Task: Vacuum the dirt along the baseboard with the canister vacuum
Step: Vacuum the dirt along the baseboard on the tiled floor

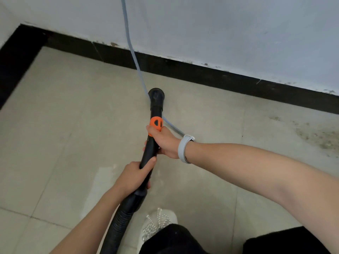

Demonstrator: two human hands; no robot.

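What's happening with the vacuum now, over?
Both hands gripping vacuum wand: right hand high, left hand low. Nozzle short of dirt patch. Grey cable crosses path.

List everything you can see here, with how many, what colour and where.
wand: one, black with an orange collar, centre, pointing at the floor
nozzle: one, black, round, over the tiles short of the baseboard
hose: one, black, ribbed, lower centre
cable: one, pale blue, down the wall and across the floor behind the nozzle
baseboard: one, black, along the foot of the wall
wall: one, white, top
floor: beige tiles
dirt: one patch, grey-brown, right, near the baseboard
wristband: one, grey, right wrist
shoe: one, white, beaded, bottom centre
trousers: black, bottom
left hand: gripping the wand's lower end
right hand: gripping the wand below the collar
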